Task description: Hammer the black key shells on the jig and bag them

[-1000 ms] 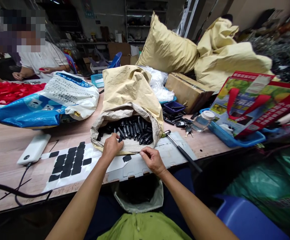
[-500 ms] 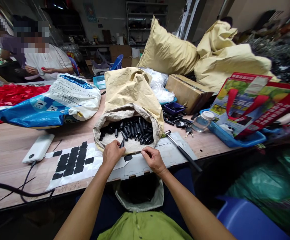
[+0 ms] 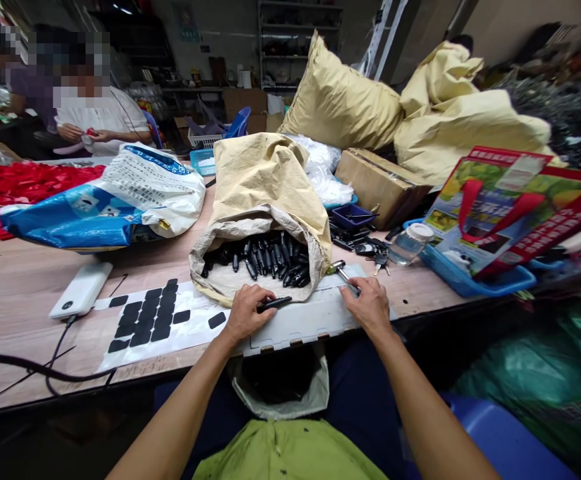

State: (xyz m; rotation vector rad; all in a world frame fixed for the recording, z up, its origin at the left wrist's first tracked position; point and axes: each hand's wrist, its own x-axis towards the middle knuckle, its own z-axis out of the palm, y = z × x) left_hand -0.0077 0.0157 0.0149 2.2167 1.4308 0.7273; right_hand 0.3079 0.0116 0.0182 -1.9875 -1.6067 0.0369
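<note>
My left hand [image 3: 249, 312] is closed on a slim black part [image 3: 275, 304], held at the front lip of an open beige sack [image 3: 265, 167]. Inside the sack's mouth lies a heap of black pointed parts [image 3: 270, 257]. My right hand [image 3: 369, 303] is wrapped round the handle of a small hammer [image 3: 346, 276], its head pointing toward the sack. Both hands are over a flat grey-white board [image 3: 300, 325] at the table's front edge. Left of it, a white sheet [image 3: 190, 333] bears rows of black rounded stickers [image 3: 145, 320].
A white power bank [image 3: 81, 290] with a cable lies left. Behind it are a blue-white bag [image 3: 115, 200] and red pieces [image 3: 35, 190]. Keys [image 3: 381, 261], a jar [image 3: 410, 244] and a blue tray [image 3: 475, 283] stand right. A person [image 3: 100, 113] sits at the back left.
My right hand has moved right and closed on the hammer. My left hand has moved slightly right with the black part, now lying nearly level. One black sticker now lies on the sheet's right part.
</note>
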